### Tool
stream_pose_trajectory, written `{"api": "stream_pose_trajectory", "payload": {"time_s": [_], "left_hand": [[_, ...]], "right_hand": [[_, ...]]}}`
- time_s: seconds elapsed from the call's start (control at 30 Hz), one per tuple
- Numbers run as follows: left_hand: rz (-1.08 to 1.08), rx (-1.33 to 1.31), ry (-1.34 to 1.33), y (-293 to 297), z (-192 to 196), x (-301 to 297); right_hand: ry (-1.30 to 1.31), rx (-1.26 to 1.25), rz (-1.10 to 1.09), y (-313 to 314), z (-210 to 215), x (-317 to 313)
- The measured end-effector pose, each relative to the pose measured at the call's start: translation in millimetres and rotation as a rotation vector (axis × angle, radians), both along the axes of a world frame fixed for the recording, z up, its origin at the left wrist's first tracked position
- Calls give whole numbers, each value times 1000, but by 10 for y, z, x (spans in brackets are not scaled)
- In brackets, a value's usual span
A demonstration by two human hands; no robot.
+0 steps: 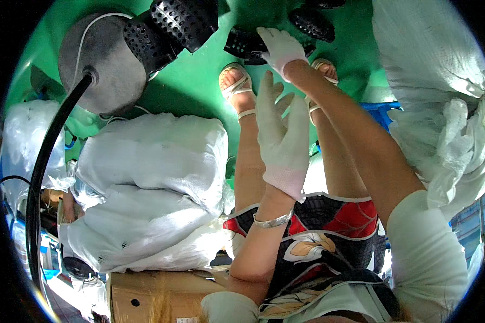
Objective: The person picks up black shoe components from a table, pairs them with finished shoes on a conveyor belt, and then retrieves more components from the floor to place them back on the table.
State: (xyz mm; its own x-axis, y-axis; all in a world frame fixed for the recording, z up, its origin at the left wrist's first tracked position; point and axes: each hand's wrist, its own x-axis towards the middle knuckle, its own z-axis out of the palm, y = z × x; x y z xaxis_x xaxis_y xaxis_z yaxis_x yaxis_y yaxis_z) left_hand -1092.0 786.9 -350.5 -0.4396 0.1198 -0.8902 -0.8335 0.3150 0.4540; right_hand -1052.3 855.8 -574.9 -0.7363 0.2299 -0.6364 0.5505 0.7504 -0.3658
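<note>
My left hand (282, 134), in a white knit glove, is raised above my lap and lower legs. Its fingers are apart and nothing is in them. Farther forward, my right hand (284, 49), gloved the same way, reaches down over a black perforated plastic piece (243, 45) on the floor in front of my feet. The right fingers look stretched out across that piece; whether they touch it I cannot tell. Part of the piece is hidden under the hand. Another black perforated piece (312, 25) lies just beyond, to the right.
Black perforated pieces (184, 21) are at the far left, beside a round grey lamp base (102, 64) with a curved black stem (48, 145). Stuffed white sacks (156, 161) sit left, above a cardboard box (156, 296). A large white sack (431, 64) stands right. The floor (205, 81) is green.
</note>
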Motion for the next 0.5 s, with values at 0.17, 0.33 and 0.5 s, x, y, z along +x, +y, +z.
{"api": "stream_pose_trajectory", "payload": {"time_s": [0.17, 0.33, 0.5], "left_hand": [[-137, -140, 132, -187, -204, 50], [-117, -309, 224, -404, -339, -32], [-92, -171, 114, -282, -273, 49]], "right_hand": [[-260, -179, -160, 185, -23, -33], [-437, -472, -434, 366, 514, 6], [34, -231, -222, -51, 192, 95]]}}
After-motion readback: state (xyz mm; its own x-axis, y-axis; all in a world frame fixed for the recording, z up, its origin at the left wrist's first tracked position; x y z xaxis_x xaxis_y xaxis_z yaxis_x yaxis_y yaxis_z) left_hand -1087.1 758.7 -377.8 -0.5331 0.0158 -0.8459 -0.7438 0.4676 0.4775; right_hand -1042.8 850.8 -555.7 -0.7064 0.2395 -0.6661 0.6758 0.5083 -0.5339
